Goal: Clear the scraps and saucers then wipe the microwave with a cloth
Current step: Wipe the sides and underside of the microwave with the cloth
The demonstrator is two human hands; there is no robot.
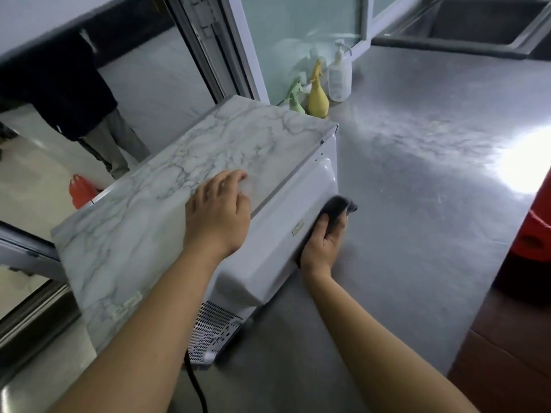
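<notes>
Dark cloth gripped in right hand against microwave side, left hand flat on top, fingers relaxed

From my remote seat I see both forearms bare along all of their visible length, with no sleeve showing on either. My left hand carries no glove, ring or band that I can make out, and its wrist is bare as well. My right hand is likewise ungloved with a bare wrist, though the blur there hides finer detail on the fingers.
</notes>
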